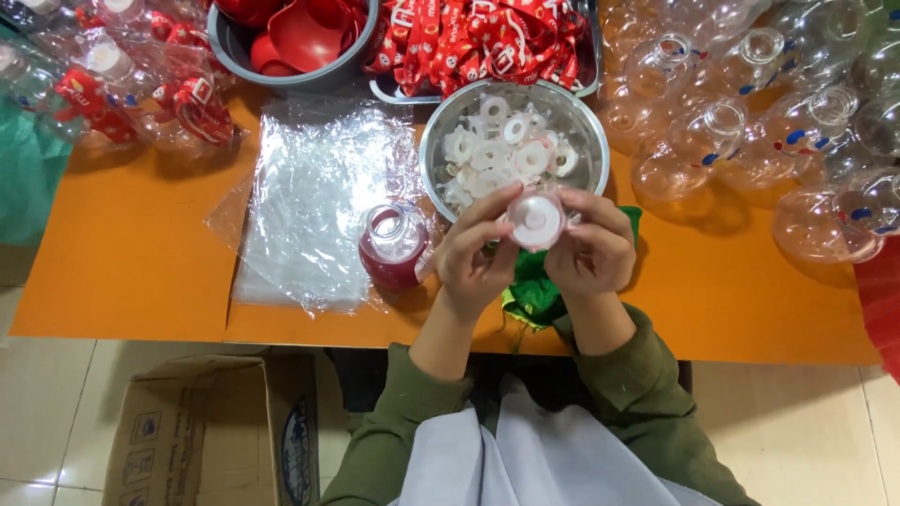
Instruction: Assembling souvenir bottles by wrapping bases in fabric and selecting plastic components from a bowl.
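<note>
- Head view: the left hand (pixel 473 258) and the right hand (pixel 591 251) meet above the near edge of the orange table (pixel 131 262), both closed round a small round white plastic cap (pixel 536 220) with a raised knob at its centre; fingertips pinch its rim from either side.
- The cap is held just in front of the round steel bowl (pixel 591 141), which holds a heap of white plastic ring discs (pixel 497 150).
- Just left of the left hand stands a clear plastic bottle with red inside (pixel 394 245), upright and open-topped, resting on a crinkled clear plastic sheet (pixel 309 206).
- A green cloth (pixel 530 292) lies beneath the hands.
- Empty clear plastic bottles (pixel 750 122) crowd the table's right side; red printed lanyards (pixel 487 42) fill a tray behind the bowl.
- A brown cardboard box (pixel 216 431) sits on the floor at lower left.
</note>
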